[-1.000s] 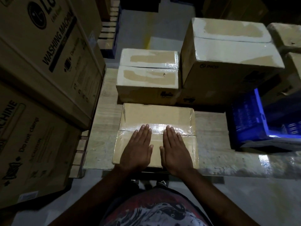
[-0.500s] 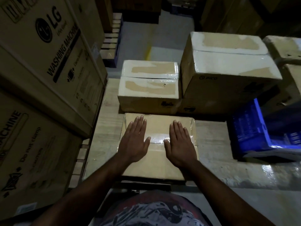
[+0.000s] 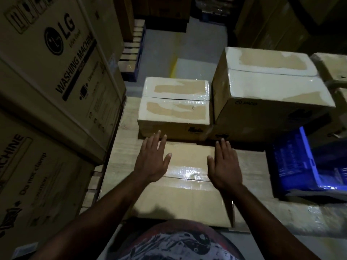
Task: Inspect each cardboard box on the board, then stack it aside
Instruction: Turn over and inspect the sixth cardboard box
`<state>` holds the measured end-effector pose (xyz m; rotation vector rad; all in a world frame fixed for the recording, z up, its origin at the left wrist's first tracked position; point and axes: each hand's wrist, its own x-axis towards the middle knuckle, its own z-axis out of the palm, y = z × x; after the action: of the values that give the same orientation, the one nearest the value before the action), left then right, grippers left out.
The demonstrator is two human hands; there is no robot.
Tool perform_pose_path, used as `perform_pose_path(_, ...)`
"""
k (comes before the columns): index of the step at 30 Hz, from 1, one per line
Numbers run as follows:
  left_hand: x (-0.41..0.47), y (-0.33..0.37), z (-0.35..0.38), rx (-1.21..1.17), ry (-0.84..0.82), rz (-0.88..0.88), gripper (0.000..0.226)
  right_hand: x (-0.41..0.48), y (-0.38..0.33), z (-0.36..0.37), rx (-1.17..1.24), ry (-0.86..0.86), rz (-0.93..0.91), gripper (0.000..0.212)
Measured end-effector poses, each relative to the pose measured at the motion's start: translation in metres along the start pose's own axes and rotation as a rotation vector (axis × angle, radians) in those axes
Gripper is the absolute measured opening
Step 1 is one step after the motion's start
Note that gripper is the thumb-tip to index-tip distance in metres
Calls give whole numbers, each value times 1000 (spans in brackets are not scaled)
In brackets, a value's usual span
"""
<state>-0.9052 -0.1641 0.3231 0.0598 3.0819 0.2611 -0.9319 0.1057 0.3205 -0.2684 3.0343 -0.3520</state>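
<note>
A flat brown cardboard box (image 3: 187, 196) with shiny tape across its seam lies on the wooden board (image 3: 120, 158) right in front of me. My left hand (image 3: 153, 160) lies flat over the box's far left corner, fingers straight and spread. My right hand (image 3: 224, 164) lies flat on the far right part of the box top, fingers straight. Behind it stands a smaller taped box (image 3: 174, 107), and to its right a taller box (image 3: 266, 91) sits on another box.
Large washing machine cartons (image 3: 48, 87) are stacked along the left. A blue plastic crate (image 3: 293, 162) stands on the board at the right. More cartons fill the far right. A pallet (image 3: 131, 53) and grey floor lie beyond.
Both hands have slid forward over the box top and apart, from the near middle seam to the far corners. The view has moved closer to the box.
</note>
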Motion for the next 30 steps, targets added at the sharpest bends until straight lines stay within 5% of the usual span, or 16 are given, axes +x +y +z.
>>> perform_pose_path(12, 0, 2, 0, 20, 56, -7, 64, 3, 4, 8, 182, 13, 63, 67)
perform_pose_path(17, -4, 9, -8, -28, 67, -484, 83, -2, 3, 1, 487, 92, 469, 74)
perform_pose_path(21, -4, 7, -16, -366, -27, -772, 60, -6, -3, -14, 612, -99, 702, 77)
perform_pose_path(30, -35, 16, -61, -700, 213, -791, 61, -36, -12, -74, 862, -31, 682, 63)
